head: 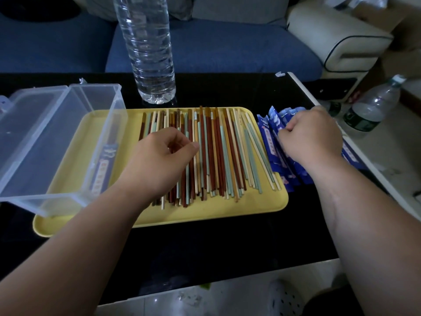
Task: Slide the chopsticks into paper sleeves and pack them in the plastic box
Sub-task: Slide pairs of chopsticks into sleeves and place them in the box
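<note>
Left forearm comes in from 7 o'clock. The left hand (pixel 159 160) is palm-down over the left part of the chopsticks (pixel 218 151), fingers curled, thumb tip near the index tip. Can't tell if it pinches a stick or just touches them.

Right forearm comes in from 5 o'clock. The right hand (pixel 312 135) is knuckles-up on the paper sleeves (pixel 271 142), fingers curled tight into the pile, gripping sleeves at its 9 o'clock edge.

The chopsticks are loose (brown, pale green, cream) and lie roughly parallel, running 12 to 6 on the yellow tray (pixel 205 215), mostly at 3 o'clock of the left hand, some under it. The blue sleeves are fanned out on the black table (pixel 205 254), touching the tray's 3 o'clock edge.

The clear plastic box (pixel 45 133) has its lid open and sits over the tray's 9 o'clock end, just beside the left wrist. One sleeved pair (pixel 103 169) lies inside along its near wall.

A water bottle (pixel 150 53) stands upright at 12 o'clock of the tray. A second bottle (pixel 369 110) is at 2 o'clock, off the black top.
</note>
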